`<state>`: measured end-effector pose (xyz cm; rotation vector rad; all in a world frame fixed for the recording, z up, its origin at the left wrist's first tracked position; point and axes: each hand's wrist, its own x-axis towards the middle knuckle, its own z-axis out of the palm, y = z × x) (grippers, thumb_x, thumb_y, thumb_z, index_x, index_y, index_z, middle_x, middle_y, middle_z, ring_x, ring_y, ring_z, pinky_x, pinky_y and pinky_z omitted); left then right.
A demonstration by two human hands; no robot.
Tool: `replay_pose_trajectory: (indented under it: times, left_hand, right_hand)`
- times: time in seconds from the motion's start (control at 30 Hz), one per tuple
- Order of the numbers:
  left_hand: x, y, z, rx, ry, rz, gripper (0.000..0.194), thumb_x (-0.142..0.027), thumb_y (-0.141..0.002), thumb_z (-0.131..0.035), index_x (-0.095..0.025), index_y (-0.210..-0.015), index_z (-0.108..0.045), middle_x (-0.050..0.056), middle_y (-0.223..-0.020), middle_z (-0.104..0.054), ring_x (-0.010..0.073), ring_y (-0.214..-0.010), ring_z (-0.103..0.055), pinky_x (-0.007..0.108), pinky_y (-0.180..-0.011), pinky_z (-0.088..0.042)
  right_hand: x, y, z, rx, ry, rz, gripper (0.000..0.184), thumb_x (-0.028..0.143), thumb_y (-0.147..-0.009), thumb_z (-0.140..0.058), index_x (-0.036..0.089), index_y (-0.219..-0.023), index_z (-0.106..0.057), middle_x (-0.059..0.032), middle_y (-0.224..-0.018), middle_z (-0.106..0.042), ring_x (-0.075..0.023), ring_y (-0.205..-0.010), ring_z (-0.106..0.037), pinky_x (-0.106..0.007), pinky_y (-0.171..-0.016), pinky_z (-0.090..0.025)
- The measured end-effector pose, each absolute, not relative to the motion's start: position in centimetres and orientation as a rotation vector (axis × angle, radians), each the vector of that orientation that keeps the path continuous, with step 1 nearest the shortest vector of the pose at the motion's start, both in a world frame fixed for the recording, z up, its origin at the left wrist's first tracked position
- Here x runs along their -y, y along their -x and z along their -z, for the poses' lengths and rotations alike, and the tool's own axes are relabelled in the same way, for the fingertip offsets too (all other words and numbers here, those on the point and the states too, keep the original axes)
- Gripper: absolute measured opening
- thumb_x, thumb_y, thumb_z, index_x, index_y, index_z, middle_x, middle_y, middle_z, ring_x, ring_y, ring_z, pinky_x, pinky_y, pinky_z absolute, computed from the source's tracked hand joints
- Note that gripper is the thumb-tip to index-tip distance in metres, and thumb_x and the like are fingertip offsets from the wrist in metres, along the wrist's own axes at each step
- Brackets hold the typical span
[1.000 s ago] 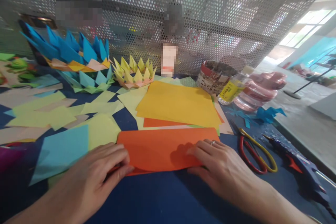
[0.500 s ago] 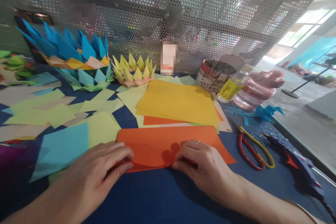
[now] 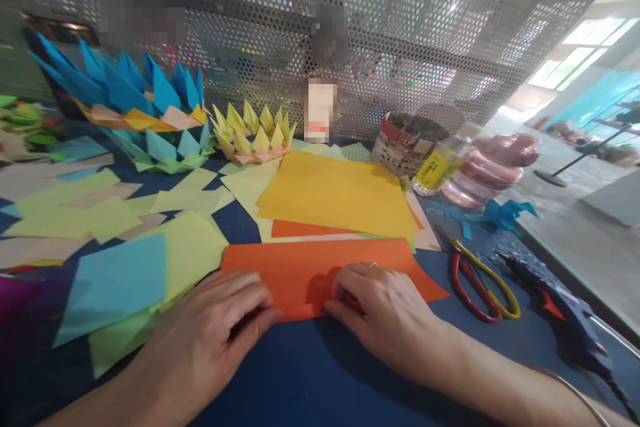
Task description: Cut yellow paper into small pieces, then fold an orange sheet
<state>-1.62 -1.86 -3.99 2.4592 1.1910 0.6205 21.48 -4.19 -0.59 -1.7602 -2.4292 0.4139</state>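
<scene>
A folded sheet of orange paper (image 3: 300,273) lies on the dark blue table directly in front of me. Along its near edge, my left hand (image 3: 230,307) pinches the paper between thumb and curled fingers. Farther right on the same edge, my right hand (image 3: 373,303) also grips it, fingers bent and thumb underneath. Behind the orange sheet is a stack of yellow paper (image 3: 340,193). Close to my left hand are a light blue sheet (image 3: 115,287) and a pale green sheet (image 3: 193,247).
Scissors (image 3: 483,287) and a glue gun (image 3: 560,307) lie on the right. Behind them stand a labelled bottle (image 3: 440,167), a pink-tinted jug (image 3: 483,177) and a round container (image 3: 407,143). Folded blue (image 3: 125,90) and yellow paper rings (image 3: 253,133) stand back left, before a perforated screen (image 3: 250,20).
My left hand has slid to the right along the near edge of the orange paper, closer to my right hand. The right hand has barely shifted.
</scene>
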Motion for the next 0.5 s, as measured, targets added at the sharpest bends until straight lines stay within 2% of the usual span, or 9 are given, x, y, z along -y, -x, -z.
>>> replay_pose_trajectory:
  times: [0.13, 0.5]
  left_hand:
    - [1.71, 1.39, 4.17, -1.263, -2.457, -0.397, 0.030, -0.037, -0.093, -0.040, -0.022, -0.070, -0.050, -0.001, -0.069, -0.056, 0.0184, -0.067, -0.056, 0.033, -0.063, -0.039]
    - [1.74, 1.34, 3.94, -1.299, -2.434, -0.324, 0.030, -0.039, -0.094, -0.035, -0.022, -0.071, -0.046, 0.000, -0.072, -0.054, 0.0197, -0.070, -0.054, 0.035, -0.066, -0.038]
  right_hand:
    - [4.18, -21.46, 0.64, 2.448, 1.823, -0.364, 0.018, 0.035, -0.086, -0.061, 0.019, -0.078, -0.057, -0.0003, -0.076, -0.062, -0.0156, -0.067, -0.055, -0.025, -0.059, -0.031]
    - [4.11, -21.26, 0.61, 2.480, 1.863, -0.278, 0.019, 0.035, -0.086, -0.063, 0.019, -0.077, -0.058, -0.0015, -0.077, -0.065, -0.0169, -0.068, -0.058, -0.026, -0.058, -0.030]
